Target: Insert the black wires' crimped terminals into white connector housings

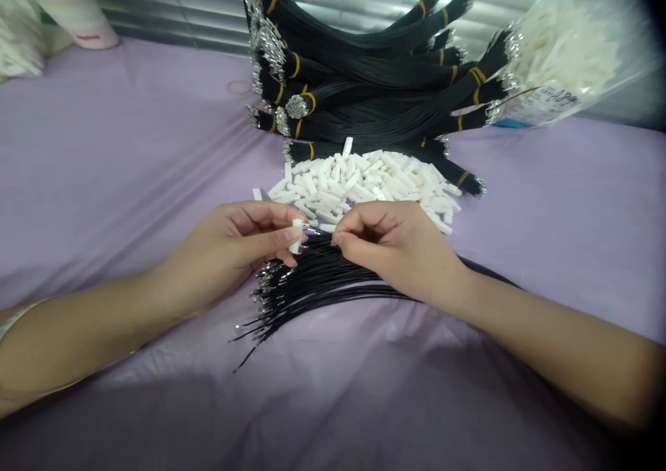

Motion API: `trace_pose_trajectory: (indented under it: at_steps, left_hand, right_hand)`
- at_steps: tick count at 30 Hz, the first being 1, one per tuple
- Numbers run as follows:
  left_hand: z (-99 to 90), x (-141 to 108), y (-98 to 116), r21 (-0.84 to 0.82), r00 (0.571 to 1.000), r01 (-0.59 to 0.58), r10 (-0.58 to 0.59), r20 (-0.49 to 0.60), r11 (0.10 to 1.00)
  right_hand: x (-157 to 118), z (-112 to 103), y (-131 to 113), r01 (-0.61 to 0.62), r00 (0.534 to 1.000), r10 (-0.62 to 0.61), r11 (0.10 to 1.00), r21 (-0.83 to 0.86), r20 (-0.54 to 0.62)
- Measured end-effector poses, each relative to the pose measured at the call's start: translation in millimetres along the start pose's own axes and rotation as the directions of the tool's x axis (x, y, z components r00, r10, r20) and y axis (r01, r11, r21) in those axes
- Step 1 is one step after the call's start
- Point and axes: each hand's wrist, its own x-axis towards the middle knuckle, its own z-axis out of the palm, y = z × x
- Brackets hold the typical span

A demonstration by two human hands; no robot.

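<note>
Conceivably, the white connector (pixel 297 238) clamped between the fingers of the left hand (pixel 239 241) twists loose if the thin wire (pixel 315 229), seemingly pinched just beside it by closed fingers of the right hand (pixel 403 245), presses askew.

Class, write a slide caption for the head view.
Left hand holding a white piece, right hand pinching a black wire, near a heap of white pieces.
</note>
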Motion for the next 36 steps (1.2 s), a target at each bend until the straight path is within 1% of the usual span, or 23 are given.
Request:
trace_pose_trajectory:
  at_steps: [8, 18, 24, 30, 36]
  left_hand:
    - [-0.4, -0.5, 0.3, 0.012, 1.0, 0.004, -0.004, -0.003, 1.0]
    - [-3.0, 0.5, -1.2, 0.104, 1.0, -0.017, 0.016, 0.009, 0.994]
    - [-5.2, 0.1, -2.8, 0.192, 0.998, -0.054, 0.049, 0.032, 0.98]
    - [-3.6, 0.8, -3.4, 0.208, 0.995, -0.096, 0.086, 0.054, 0.973]
    - [-3.2, 0.6, -3.3, 0.216, 0.994, -0.103, 0.093, 0.057, 0.971]
  right_hand:
    - [0.5, 1.8, -0.9, -0.011, 1.0, 0.011, 1.0, 0.015, -0.018]
    - [-0.1, 0.4, -1.7, -0.037, 0.999, 0.038, 0.999, -0.011, 0.008]
    - [-0.6, 2.4, -1.7, -0.029, 1.0, 0.029, 1.0, -0.002, -0.004]
    - [0.0, 4.3, -3.6, -0.055, 0.998, 0.055, 0.998, -0.02, -0.014]
    - [-0.6, 4.2, -4.9, -0.073, 0.997, 0.072, 0.996, -0.051, -0.017]
